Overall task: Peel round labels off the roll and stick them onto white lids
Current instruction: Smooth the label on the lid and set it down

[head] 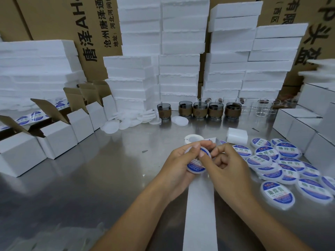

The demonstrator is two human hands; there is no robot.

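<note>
Far left on the bench (90,187), open white cartons (54,134) stand in a row with their flaps up, probably staged to receive finished goods. Right of them, a loose heap of unlabelled lids (126,122) lies well apart from the work area, which keeps blank stock separate from completed stock.

At centre, the left hand (179,165) grips the current lid (197,163) above the bench. The fingers are curled round its rim and the thumb lies across the blue-and-white label (194,164) already seated on its face. This hold tilts the face toward the operator for alignment. Just behind it, the label roll (192,139) rests on the bench, and its spent backing strip (200,214) trails toward the operator, clear of both hands.

The right hand (228,163) pinches the upper right edge of the same lid, thumb on the label and forefinger behind, with the remaining fingers curled. Judged step: pressing the label flat. A trapped crease is the main risk.

Far right, labelled lids (282,163) are piled face up and overlapping, within easy reach for set-down.
</note>
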